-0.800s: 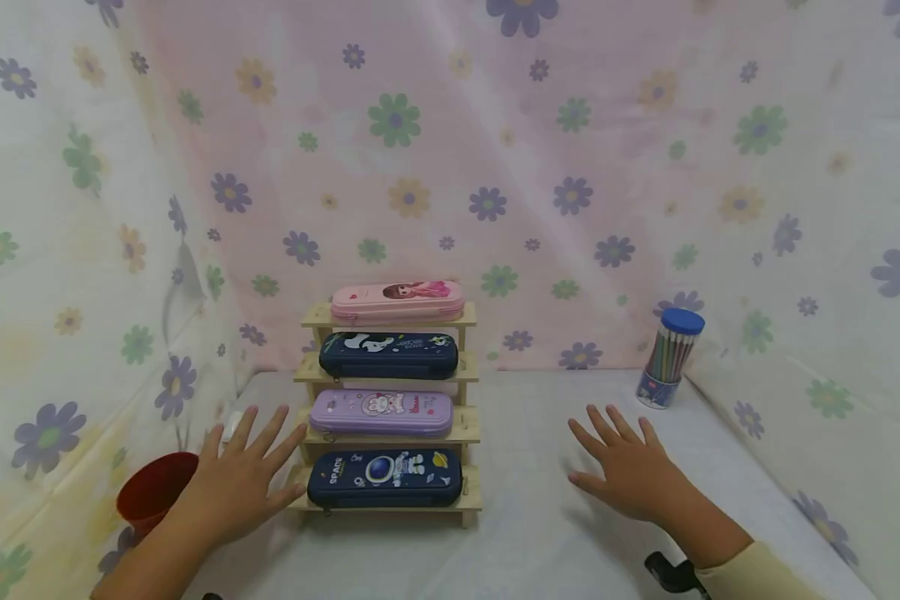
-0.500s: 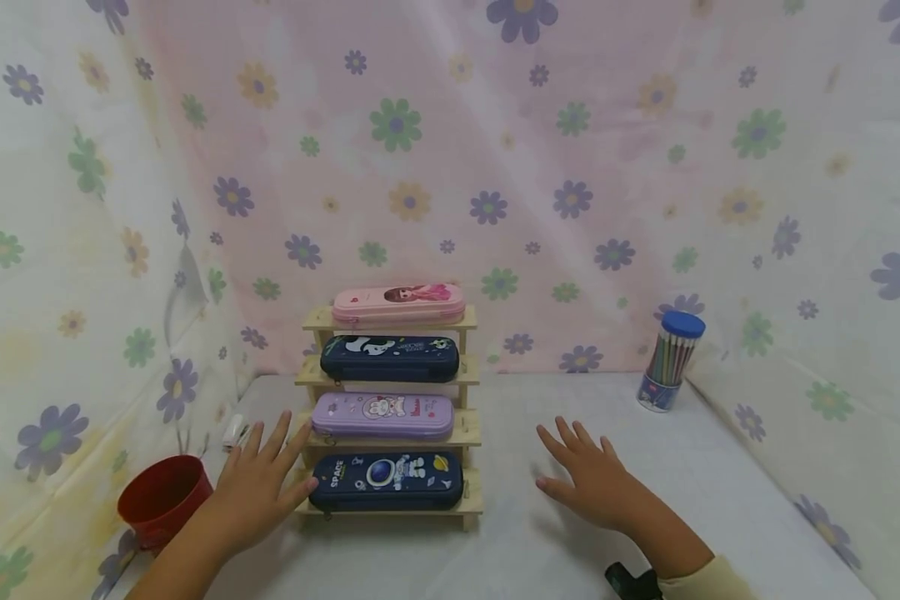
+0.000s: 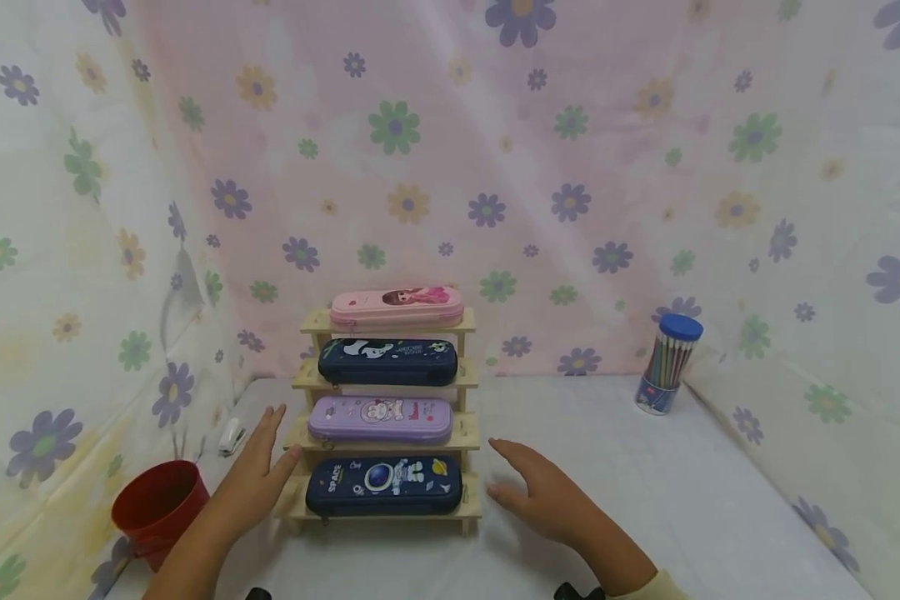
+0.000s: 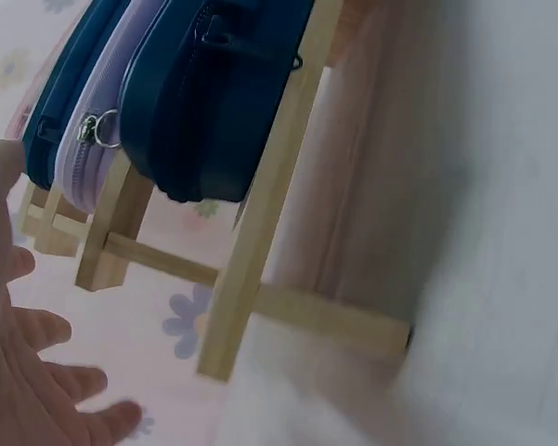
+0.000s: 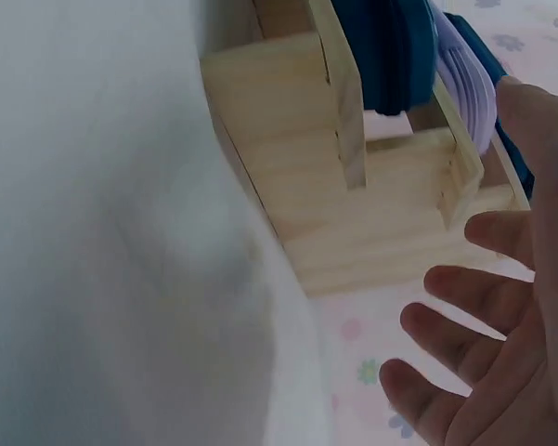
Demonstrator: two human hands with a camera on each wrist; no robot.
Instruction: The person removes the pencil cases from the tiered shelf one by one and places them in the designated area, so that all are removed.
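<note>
Both hands were spread flat, the left hand and right hand flanking the stepped wooden rack on the counter, whose tiers displayed four pencil cases.

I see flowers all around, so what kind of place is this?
Probably a small tabletop booth hung with flowered cloth. A wooden rack shows off four pencil cases, and a tub of pencils stands nearby, like a stationery display.

Pale unfinished wood on the stepped rack between both sets of fingers; the space pencil case looks smooth, slightly glossy; matt white cloth underneath.
</note>
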